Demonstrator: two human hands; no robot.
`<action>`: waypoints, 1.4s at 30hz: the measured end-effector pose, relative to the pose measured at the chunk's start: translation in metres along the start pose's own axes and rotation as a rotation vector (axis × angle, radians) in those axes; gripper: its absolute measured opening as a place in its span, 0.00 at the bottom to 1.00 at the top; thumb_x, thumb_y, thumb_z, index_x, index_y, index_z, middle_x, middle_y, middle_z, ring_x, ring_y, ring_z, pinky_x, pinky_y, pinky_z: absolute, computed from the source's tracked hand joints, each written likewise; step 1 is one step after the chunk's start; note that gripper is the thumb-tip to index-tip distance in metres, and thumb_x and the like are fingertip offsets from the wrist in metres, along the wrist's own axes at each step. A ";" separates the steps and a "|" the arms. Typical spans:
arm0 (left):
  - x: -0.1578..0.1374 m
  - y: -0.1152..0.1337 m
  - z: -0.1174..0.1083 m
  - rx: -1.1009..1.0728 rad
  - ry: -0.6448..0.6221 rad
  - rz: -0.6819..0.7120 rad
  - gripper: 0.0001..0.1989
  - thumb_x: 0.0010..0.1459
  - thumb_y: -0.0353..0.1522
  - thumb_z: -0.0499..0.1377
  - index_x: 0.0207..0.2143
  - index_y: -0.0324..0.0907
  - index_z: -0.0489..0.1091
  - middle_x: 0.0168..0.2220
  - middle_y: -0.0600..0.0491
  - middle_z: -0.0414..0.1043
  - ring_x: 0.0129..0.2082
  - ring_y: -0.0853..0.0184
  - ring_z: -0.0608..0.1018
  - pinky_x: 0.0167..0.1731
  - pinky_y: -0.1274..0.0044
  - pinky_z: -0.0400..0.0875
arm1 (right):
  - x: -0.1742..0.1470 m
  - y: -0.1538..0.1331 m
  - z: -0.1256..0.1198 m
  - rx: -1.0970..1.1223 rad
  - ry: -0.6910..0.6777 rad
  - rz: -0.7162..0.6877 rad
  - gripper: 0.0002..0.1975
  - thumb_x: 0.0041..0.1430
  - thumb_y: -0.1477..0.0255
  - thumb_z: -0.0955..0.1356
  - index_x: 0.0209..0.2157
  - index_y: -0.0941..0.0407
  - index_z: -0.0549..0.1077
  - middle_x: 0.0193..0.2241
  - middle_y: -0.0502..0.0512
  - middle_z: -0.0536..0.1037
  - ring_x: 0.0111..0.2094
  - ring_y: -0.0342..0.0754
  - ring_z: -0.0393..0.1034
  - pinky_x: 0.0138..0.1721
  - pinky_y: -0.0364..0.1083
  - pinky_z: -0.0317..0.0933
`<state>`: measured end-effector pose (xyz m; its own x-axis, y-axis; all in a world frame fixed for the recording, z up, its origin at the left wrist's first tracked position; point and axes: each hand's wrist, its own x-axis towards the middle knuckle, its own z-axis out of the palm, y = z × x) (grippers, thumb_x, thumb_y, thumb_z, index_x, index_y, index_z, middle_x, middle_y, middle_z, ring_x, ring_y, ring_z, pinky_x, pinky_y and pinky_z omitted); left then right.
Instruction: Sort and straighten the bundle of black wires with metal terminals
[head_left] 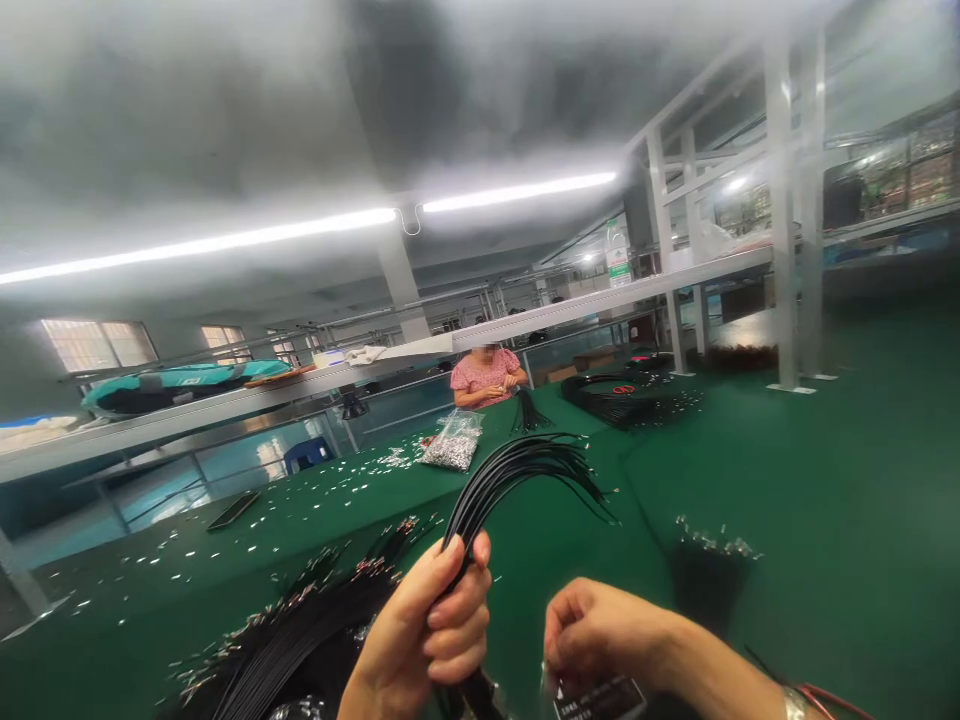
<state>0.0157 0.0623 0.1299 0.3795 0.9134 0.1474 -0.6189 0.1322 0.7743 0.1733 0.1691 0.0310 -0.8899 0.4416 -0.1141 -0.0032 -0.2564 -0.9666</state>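
Nearest, the left hand (427,630) is clenched around a bundle of black wires (510,475), which arcs up and fans out above the near edge of the green bench (825,520); the right hand (600,635) is curled beside it, fingertips pinched on something small that I cannot make out, above a dark label (600,698); a heap of black wires with metal ends (300,630) lies at the near left edge; further along sits a clear bag of metal terminals (452,440); at the far end a co-worker in a pink top (484,375) handles more wires; a bottle (617,253) stands on the shelf above.
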 end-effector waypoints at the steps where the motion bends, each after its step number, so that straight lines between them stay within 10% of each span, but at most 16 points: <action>1: -0.002 0.000 -0.001 0.010 -0.002 0.006 0.13 0.61 0.34 0.50 0.36 0.37 0.71 0.14 0.65 0.47 0.09 0.85 0.44 0.07 0.91 0.50 | -0.004 -0.002 0.002 -0.005 0.036 -0.003 0.02 0.37 0.76 0.68 0.19 0.59 0.70 0.18 0.51 0.78 0.15 0.37 0.65 0.18 0.37 0.54; 11: -0.013 0.003 -0.007 0.357 0.410 0.067 0.10 0.58 0.37 0.53 0.31 0.39 0.67 0.13 0.67 0.44 0.10 0.83 0.43 0.07 0.88 0.42 | -0.038 -0.010 0.037 -0.121 0.325 -0.115 0.03 0.38 0.72 0.64 0.19 0.57 0.65 0.19 0.52 0.78 0.17 0.40 0.67 0.17 0.39 0.54; 24: -0.014 -0.006 -0.031 0.267 0.481 0.130 0.09 0.59 0.36 0.53 0.30 0.38 0.64 0.13 0.67 0.46 0.11 0.83 0.44 0.09 0.87 0.40 | -0.016 0.018 0.030 -0.025 0.212 -0.065 0.16 0.23 0.81 0.62 0.24 0.60 0.69 0.17 0.44 0.72 0.20 0.38 0.65 0.24 0.41 0.58; 30: -0.016 -0.006 -0.029 0.244 0.471 0.133 0.09 0.58 0.36 0.54 0.30 0.38 0.64 0.13 0.66 0.46 0.11 0.83 0.45 0.09 0.86 0.40 | -0.022 0.013 0.044 -0.357 0.359 -0.109 0.04 0.40 0.72 0.62 0.23 0.57 0.67 0.15 0.45 0.70 0.17 0.41 0.65 0.21 0.43 0.57; 36: -0.018 -0.008 -0.035 0.212 0.497 0.141 0.10 0.58 0.36 0.54 0.29 0.38 0.64 0.13 0.66 0.46 0.11 0.82 0.45 0.10 0.86 0.40 | -0.020 0.015 0.040 -0.244 0.320 -0.063 0.12 0.45 0.62 0.66 0.24 0.58 0.67 0.17 0.48 0.73 0.16 0.41 0.68 0.19 0.41 0.60; 42: -0.018 -0.010 -0.043 0.170 0.526 0.149 0.10 0.58 0.36 0.54 0.28 0.38 0.63 0.13 0.66 0.47 0.11 0.82 0.45 0.10 0.87 0.40 | -0.020 0.018 0.033 -0.160 0.259 -0.074 0.12 0.31 0.79 0.63 0.25 0.58 0.68 0.19 0.44 0.71 0.20 0.38 0.65 0.21 0.40 0.58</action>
<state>-0.0145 0.0608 0.0931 -0.1240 0.9918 -0.0297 -0.5035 -0.0371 0.8632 0.1763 0.1272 0.0231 -0.7440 0.6638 -0.0766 0.0259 -0.0858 -0.9960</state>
